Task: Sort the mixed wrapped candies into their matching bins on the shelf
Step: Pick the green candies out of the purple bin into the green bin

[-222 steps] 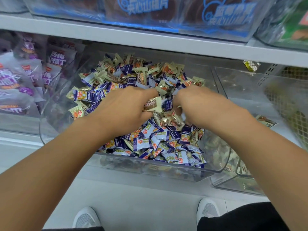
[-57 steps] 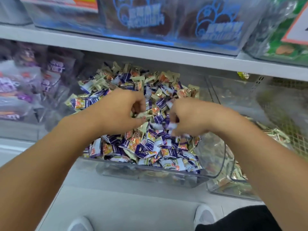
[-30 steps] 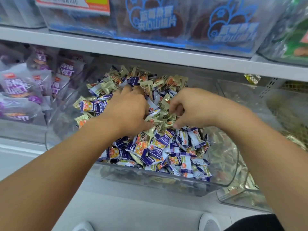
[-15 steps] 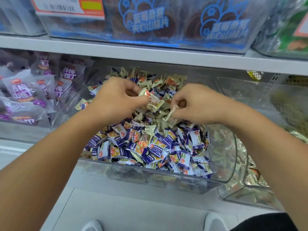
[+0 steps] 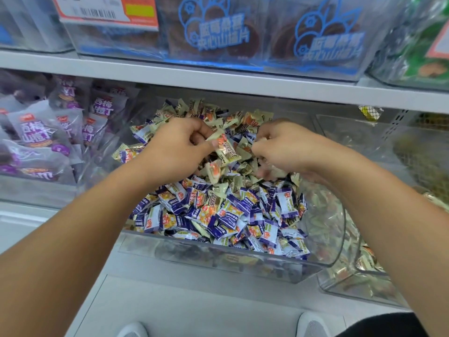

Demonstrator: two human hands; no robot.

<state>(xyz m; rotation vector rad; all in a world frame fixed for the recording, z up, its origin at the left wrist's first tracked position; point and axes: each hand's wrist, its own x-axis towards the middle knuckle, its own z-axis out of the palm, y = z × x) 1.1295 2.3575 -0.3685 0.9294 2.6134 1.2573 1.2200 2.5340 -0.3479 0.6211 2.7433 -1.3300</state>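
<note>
Cream candy (image 5: 224,148) pinched by left hand (image 5: 175,144), right hand (image 5: 281,147) curled over unclear contents; risk of dropping back into heap (image 5: 218,210) at 6 o'clock.

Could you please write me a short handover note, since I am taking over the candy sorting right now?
Left hand: pinching a cream-wrapped candy above the pile.
Right hand: fingers curled into the cream candies at the back of the pile; what it holds is hidden.
Middle bin: still mixed, purple-wrapped candies mostly at the front, cream ones at the back.
Right bin: already holds some light-wrapped candies.
Done: some sorting, judging by the right bin.
Left: most of it; keep pulling the cream candies out of the purple ones.
</note>
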